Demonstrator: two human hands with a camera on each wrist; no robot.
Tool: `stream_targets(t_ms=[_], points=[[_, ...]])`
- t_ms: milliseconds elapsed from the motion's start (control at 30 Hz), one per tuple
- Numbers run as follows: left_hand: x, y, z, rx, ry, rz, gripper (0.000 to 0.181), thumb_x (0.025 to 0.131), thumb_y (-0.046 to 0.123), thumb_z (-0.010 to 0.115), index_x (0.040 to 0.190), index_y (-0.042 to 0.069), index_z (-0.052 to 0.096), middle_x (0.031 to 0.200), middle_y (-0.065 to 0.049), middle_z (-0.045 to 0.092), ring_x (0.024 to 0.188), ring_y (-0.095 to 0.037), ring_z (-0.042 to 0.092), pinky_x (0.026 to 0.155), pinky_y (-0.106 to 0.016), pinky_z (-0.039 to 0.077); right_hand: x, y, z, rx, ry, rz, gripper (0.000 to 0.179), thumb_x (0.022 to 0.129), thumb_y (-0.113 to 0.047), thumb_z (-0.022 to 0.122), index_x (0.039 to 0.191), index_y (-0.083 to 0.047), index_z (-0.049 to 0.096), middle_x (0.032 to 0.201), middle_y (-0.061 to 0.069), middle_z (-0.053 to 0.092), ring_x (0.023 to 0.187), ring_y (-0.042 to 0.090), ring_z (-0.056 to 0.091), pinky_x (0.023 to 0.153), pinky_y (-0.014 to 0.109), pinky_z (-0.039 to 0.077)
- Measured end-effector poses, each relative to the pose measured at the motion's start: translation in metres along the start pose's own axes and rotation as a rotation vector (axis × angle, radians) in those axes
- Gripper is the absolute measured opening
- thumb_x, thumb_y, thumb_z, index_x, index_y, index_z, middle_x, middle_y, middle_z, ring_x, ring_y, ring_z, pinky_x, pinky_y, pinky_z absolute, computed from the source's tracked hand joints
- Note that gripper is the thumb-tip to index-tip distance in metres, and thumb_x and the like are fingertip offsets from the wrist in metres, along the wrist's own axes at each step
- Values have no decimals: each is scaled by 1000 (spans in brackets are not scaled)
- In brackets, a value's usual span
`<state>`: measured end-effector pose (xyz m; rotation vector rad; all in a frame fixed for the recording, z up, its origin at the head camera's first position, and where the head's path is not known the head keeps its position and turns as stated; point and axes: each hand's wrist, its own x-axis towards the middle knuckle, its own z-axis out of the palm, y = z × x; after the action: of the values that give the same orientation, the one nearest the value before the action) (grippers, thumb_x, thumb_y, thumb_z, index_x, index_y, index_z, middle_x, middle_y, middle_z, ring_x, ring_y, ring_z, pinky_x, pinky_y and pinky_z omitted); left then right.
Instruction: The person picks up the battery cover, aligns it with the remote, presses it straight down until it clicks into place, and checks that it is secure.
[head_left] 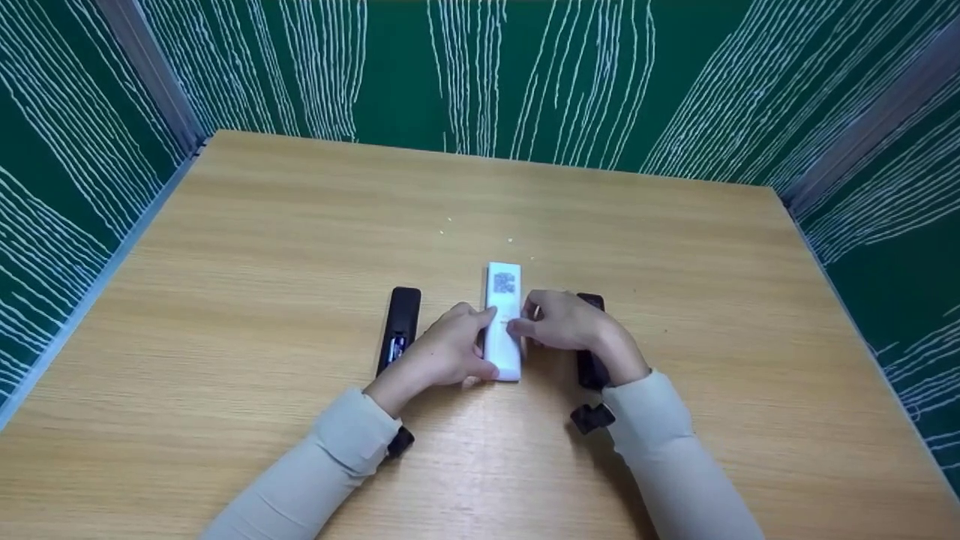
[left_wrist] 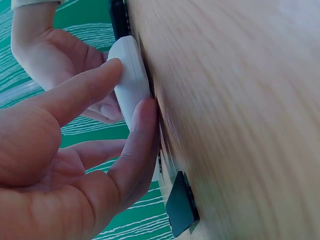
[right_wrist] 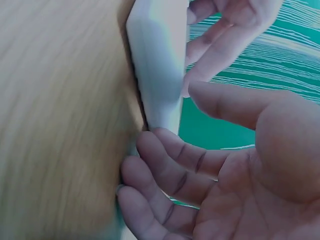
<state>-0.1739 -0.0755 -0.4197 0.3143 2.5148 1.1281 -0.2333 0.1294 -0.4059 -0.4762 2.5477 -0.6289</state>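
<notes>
A white remote control lies on the table with its back up, a grey printed patch near its far end. From the left, my left hand holds it, and in the left wrist view the thumb and a finger press its near end and side. My right hand is at the right edge, with its thumb over the back and curled fingertips by the side. Left of it lies a black remote control with its battery compartment uncovered. Another black remote control is partly hidden under my right wrist.
The wooden table has several tiny white specks beyond the white remote. Green panels with white wavy lines stand around its back and sides. Black wrist devices hang below both sleeves.
</notes>
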Motion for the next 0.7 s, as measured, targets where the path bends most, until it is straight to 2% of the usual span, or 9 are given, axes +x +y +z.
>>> stream_targets(t_ms=[167, 400, 700], points=[[0, 0, 0, 16, 3, 9, 100, 83, 7, 90, 165, 4, 32, 133, -14, 54, 94, -15, 62, 84, -27, 58, -4, 2, 2, 19, 31, -6, 32, 103, -39, 65, 108, -7, 66, 85, 4, 67, 73, 18, 59, 64, 30, 45], [-1, -1, 0, 20, -3, 24, 98, 83, 6, 90, 164, 1, 34, 133, -16, 53, 92, -15, 64, 80, -24, 59, -4, 4, 4, -16, 77, -36, 30, 103, -37, 64, 105, -7, 67, 83, 2, 65, 73, 17, 55, 65, 30, 45], [0, -1, -1, 7, -3, 14, 100, 83, 5, 90, 165, 3, 33, 131, -14, 53, 92, -14, 63, 79, -24, 59, -2, 1, 5, -31, 68, 1, 32, 103, -38, 65, 109, -6, 67, 83, 3, 61, 75, 18, 55, 66, 29, 45]])
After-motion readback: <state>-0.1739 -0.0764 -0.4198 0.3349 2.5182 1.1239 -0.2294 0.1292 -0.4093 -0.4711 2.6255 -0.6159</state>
